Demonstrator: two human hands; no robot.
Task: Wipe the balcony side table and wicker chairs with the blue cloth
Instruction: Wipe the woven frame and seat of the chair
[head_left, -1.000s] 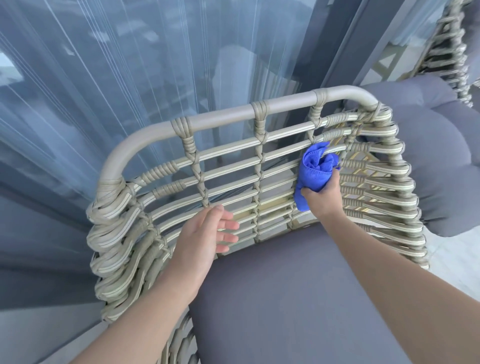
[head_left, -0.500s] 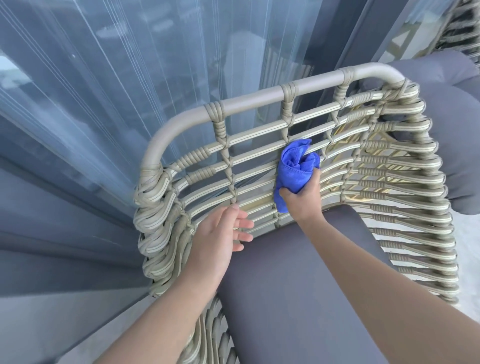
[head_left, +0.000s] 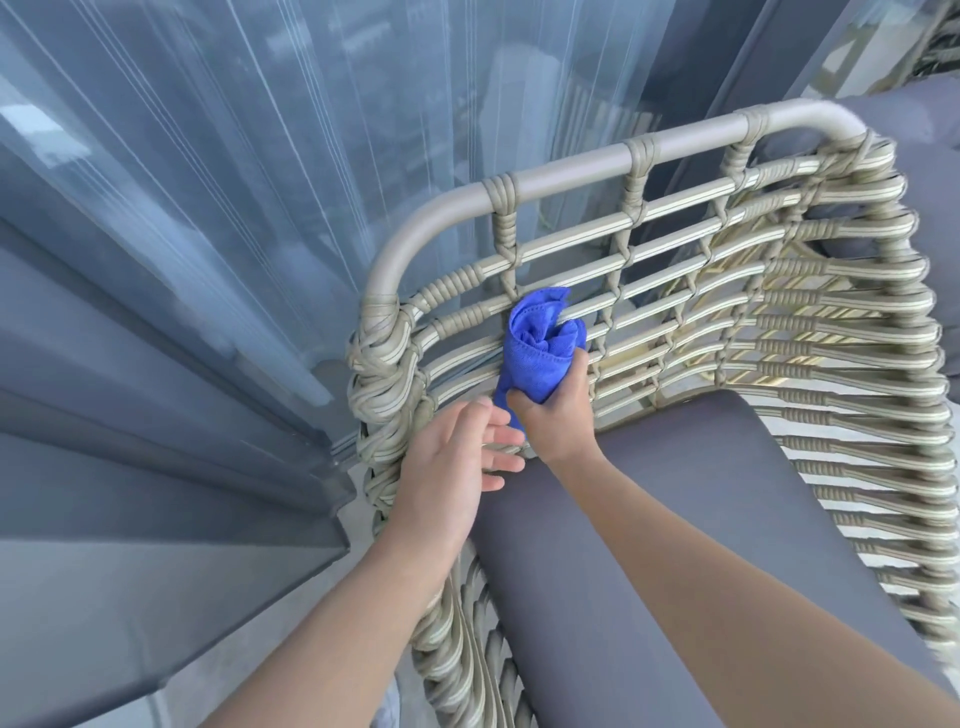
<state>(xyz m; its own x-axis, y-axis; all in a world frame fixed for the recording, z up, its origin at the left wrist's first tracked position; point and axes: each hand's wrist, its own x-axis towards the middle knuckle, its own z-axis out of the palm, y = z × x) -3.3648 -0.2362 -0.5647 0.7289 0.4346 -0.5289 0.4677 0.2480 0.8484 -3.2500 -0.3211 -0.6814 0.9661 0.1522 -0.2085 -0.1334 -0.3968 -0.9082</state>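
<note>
R hand (head_left: 558, 415) grips blue cloth (head_left: 540, 345) on wicker chair (head_left: 779, 322) slats; L hand (head_left: 457, 452) loose, fingers straight.

My one camera sits on my head, wide-angle, looking forward and steeply down over my forearms, close above the wicker chair (head_left: 649, 291) and its grey seat cushion (head_left: 675, 519), glass wall (head_left: 234, 182) behind.

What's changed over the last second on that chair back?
The right hand has swept the cloth leftward along the chair back's slats, from near the right side to the left side, close to the left hand. Its grip on the cloth is unchanged; the left hand stays open, low on the weave.
</note>
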